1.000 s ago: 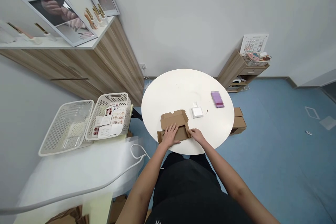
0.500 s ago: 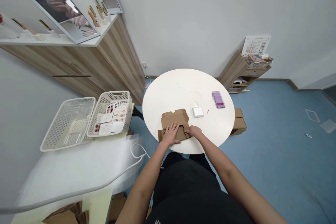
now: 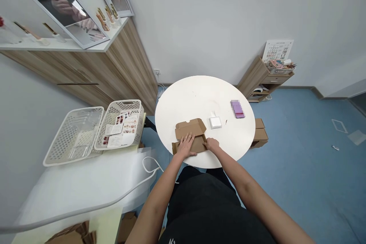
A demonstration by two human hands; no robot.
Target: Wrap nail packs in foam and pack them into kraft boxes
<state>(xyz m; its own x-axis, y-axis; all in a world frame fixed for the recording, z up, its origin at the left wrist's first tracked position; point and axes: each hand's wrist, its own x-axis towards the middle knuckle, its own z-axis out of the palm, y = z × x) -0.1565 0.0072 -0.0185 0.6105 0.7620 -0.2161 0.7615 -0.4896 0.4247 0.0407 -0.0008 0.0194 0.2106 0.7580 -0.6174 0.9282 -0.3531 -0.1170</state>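
White table (image 3: pixel 177 103), blue floor (image 3: pixel 303 152), left hand (image 3: pixel 186 146) spread on cardboard box (image 3: pixel 192 128), right hand (image 3: pixel 212 144) apparently pinching its side

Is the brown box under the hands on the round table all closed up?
No, the brown box has its lid folded back, and its inside shows between the left hand and right hand.

The end flap (image 3: pixel 204 138) of the brown rectangular cardboard box (image 3: pixel 190 129), beside the right grip (image 3: pixel 212 144), no longer juts inward.
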